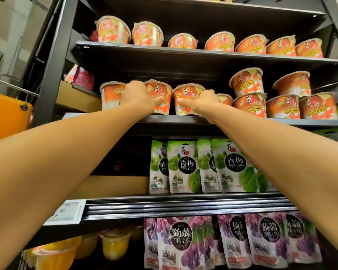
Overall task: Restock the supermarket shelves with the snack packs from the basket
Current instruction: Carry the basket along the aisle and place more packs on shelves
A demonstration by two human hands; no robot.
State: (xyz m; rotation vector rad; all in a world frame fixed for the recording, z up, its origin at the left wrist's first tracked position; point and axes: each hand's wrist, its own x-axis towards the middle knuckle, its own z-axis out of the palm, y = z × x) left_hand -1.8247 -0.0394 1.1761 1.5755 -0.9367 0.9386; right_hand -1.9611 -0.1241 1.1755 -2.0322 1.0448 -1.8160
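Shelving step: the left hand [140, 96] wraps its fingers round one orange foil-lidded plastic snack cup [165, 89]. The right hand [202, 101] wraps the twin cup [185, 92] beside it. Both cups stand on the black metal shelf [261, 121]. Next, probably: release and withdraw without toppling neighbours.

I see two orange snack cups standing upright, almost touching, at the front edge of the shelf [242, 121], lids up and red print facing me. My left hand [139, 96] grips the left cup [161, 90]; my right hand [205, 100] grips the right cup [185, 94]. Matching cups [249, 104] flank them, some stacked two high.
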